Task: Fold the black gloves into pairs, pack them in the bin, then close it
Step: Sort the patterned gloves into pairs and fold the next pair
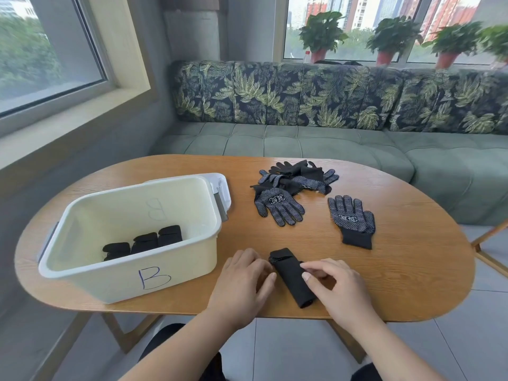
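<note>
**Both hands on the folded pair**

Your left hand (242,281) and right hand (338,287) pinch the folded glove bundle (292,279) from either side, just right of the bin (132,273). The bin, marked B, stands open and holds three folded bundles (143,242); its lid (221,188) lies behind it. Right of the bin lie two flat gloves (279,206) and a heap (298,176). The near table (406,270) edge is close.

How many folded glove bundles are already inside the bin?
3, in a row on the floor of the bin: left bundle, middle bundle, right bundle. The near wall could hide more.
</note>
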